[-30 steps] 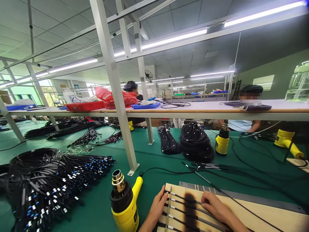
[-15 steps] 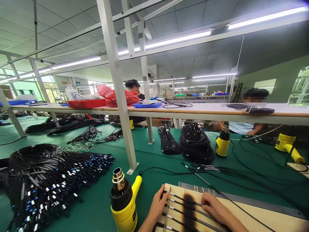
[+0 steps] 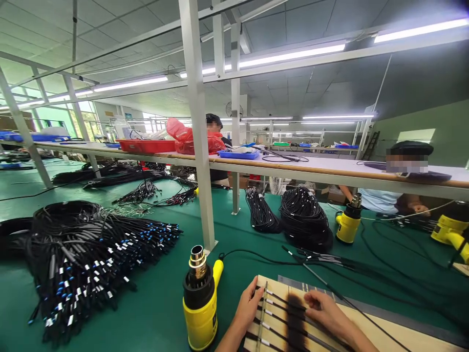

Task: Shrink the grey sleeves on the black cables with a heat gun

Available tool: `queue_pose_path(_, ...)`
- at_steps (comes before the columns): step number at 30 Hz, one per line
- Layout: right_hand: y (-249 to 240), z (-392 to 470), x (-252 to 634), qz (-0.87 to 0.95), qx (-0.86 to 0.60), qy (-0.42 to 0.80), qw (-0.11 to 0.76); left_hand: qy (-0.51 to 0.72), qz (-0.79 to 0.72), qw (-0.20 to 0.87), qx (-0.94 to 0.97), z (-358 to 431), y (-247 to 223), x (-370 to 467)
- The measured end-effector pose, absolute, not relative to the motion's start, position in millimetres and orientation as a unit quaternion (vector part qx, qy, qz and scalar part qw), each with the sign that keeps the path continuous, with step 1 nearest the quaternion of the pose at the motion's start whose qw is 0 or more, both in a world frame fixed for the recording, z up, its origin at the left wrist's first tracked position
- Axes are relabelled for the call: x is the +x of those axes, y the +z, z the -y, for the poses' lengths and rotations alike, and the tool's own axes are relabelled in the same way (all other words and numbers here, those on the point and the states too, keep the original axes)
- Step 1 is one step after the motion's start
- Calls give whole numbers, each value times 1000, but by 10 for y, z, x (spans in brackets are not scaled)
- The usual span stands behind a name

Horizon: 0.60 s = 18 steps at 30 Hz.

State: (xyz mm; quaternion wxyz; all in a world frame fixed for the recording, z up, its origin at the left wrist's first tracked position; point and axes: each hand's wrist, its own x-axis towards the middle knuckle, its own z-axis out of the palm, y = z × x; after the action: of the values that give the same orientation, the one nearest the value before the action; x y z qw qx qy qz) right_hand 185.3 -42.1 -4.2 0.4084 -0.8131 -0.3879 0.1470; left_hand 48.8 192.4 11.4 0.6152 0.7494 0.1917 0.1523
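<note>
Several thin black cables (image 3: 277, 295) with white labels lie side by side across a wooden board (image 3: 370, 323). A metal rod (image 3: 262, 313) crosses them near the board's left edge. My left hand (image 3: 246, 309) is at the board's upper left corner, its thumb and fingers closed around a black cable end beside the rod. My right hand (image 3: 325, 311) rests over the board, fingers bent and pinched at the topmost cable, right of a dark scorch mark (image 3: 296, 320). The exact contact of its fingertips is partly hidden.
A yellow heat gun (image 3: 200, 313) stands upright left of the board. Cable bundles (image 3: 91, 259) lie at left, and coiled cables (image 3: 305, 217) farther back. A shelf post (image 3: 205, 195) rises from the green table. Another person (image 3: 381, 195) sits across, near a second heat gun (image 3: 348, 224).
The view has turned slightly left, so the scene sits farther right. My right hand's fingers have drawn slightly nearer the scorch mark; my left hand stays at the board's corner.
</note>
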Motion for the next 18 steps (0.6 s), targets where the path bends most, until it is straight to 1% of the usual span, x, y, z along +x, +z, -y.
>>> queue_pose_path(7, 15, 95, 1743, 418, -790, 162, 418, 153, -204, 586, 769, -1896, 96, 467)
queue_pose_path(18, 102, 96, 1707, 384, -744, 243, 489, 140, -213, 557, 791, -1854, 124, 446)
